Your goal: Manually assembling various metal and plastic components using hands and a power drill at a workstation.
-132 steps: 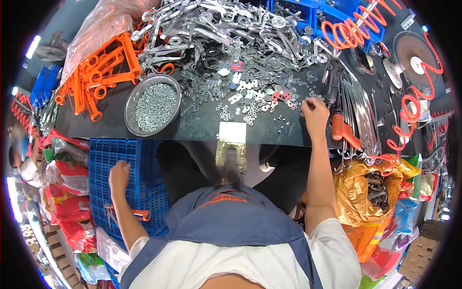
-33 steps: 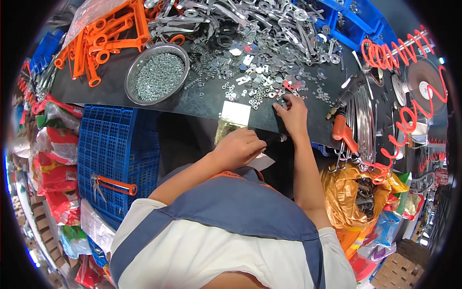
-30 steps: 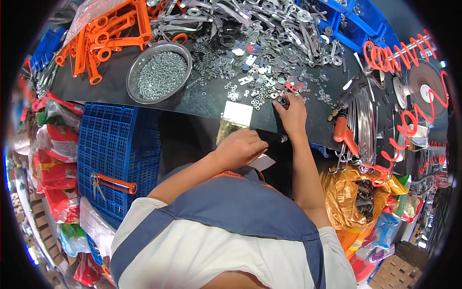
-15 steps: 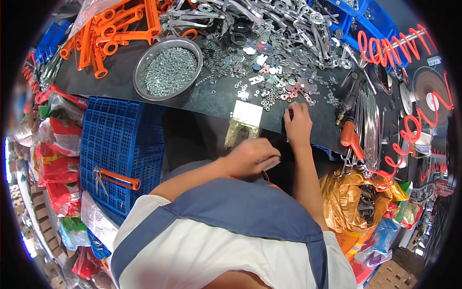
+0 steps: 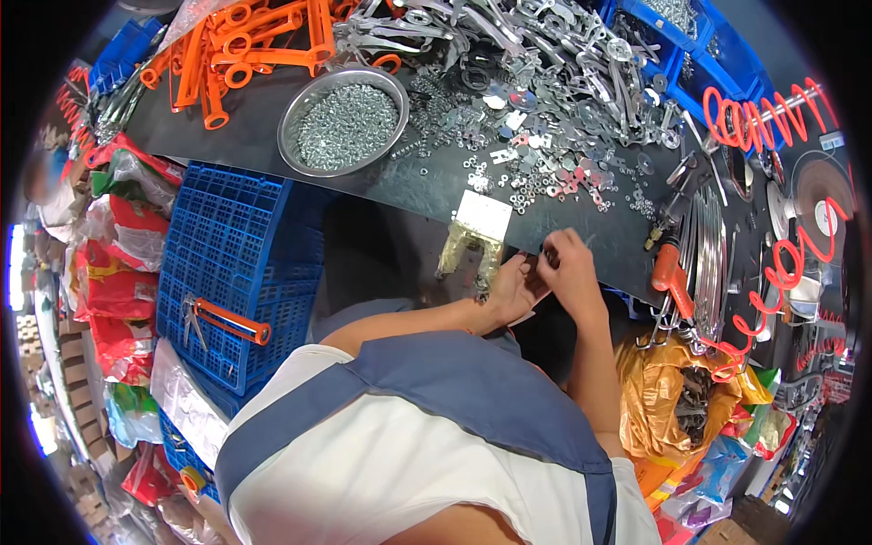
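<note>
Now left hand (image 5: 512, 291) and right hand (image 5: 572, 272) side by side at the tabletop's (image 5: 422, 193) front edge

And it's close work here! The left hand is half curled, palm partly turned up, its thumb and fingers bent toward its partner. The right hand comes over from the other side, knuckles up, fingers bent in and drawn together, not spread. Something small and dark, a dark piece (image 5: 551, 258), shows at the right fingertips, right between the two hands; whether one hand or both pinch it, I cannot tell, and its shape is too small to read.

Just left of them, the white-topped block (image 5: 483, 215) juts out from the edge. Beyond it lie loose nuts (image 5: 524, 198), untouched, and further left sits the steel bowl (image 5: 331, 173), filled with small metal fasteners (image 5: 347, 127). Off to the right, well apart from the fingers, rests the orange-handled driver (image 5: 668, 268).
</note>
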{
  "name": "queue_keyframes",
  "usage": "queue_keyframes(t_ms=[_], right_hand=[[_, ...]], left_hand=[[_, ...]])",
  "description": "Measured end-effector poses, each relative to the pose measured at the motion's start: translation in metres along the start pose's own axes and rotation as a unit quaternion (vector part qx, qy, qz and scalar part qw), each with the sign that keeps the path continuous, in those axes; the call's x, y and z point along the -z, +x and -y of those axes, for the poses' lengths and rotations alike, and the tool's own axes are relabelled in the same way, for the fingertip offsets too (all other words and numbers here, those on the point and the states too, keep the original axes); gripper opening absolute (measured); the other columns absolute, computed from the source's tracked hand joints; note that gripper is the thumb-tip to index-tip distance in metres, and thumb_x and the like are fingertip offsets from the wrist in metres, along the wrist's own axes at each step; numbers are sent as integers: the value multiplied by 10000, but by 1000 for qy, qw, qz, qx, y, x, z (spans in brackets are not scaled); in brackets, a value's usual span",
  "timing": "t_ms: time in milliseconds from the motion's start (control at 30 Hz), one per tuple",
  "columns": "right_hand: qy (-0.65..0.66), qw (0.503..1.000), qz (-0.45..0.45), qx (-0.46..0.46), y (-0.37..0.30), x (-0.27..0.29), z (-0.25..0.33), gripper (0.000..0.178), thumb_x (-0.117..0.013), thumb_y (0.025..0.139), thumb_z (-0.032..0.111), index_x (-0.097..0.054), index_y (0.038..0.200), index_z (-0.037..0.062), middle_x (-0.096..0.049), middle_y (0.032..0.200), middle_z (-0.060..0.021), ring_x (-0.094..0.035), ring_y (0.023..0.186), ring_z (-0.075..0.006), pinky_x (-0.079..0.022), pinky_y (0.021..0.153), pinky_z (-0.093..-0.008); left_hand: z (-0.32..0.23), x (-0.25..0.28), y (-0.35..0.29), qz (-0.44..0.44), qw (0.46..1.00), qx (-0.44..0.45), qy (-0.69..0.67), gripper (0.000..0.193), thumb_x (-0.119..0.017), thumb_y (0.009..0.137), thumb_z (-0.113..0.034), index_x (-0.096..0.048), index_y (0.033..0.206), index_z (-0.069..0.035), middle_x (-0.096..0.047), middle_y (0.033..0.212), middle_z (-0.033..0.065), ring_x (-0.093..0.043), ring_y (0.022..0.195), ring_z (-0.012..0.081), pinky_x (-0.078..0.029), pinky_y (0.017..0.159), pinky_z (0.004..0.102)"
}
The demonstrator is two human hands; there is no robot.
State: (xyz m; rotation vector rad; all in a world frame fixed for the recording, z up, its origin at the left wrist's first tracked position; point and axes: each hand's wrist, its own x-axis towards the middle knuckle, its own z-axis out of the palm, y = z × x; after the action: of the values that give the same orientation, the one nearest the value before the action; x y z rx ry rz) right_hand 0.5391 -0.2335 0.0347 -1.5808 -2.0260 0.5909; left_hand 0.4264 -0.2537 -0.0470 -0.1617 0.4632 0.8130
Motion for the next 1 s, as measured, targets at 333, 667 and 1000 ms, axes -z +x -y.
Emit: queue_keyframes(t_ms=[333, 667, 1000], right_hand=[[189, 955, -189, -131, -61, 19, 14, 138, -640, 834, 27, -631, 969, -3, -596, 793, -36, -538, 613, -87, -431, 534, -212], [119, 933, -340, 2, -82, 40, 63, 154, -654, 773, -70, -649, 907, 6, -604, 831, -64, -548, 653, -98, -400, 495, -204], [79, 986, -147, 21, -66, 30, 88, 198, -689, 728, -44, -647, 915, 6, -568, 879, -95, -600, 717, -181, -487, 596, -265]], left_hand=[[-2, -12, -36, 27, 987, 151, 50, 555, -306, 1010, -374, -388, 1311, 85, -460, 1310, 232, -470, 1225, 334, -398, 1044, 417], [-32, -76, -78, 243, 954, 174, -27, 793, -178, 959, -572, -196, 1420, 73, -183, 1491, 255, -224, 1385, 356, -204, 1142, 449], [-42, -74, -86, 247, 960, 123, 51, 719, -176, 980, -520, -214, 1431, 39, -232, 1487, 219, -270, 1368, 325, -222, 1128, 434]])
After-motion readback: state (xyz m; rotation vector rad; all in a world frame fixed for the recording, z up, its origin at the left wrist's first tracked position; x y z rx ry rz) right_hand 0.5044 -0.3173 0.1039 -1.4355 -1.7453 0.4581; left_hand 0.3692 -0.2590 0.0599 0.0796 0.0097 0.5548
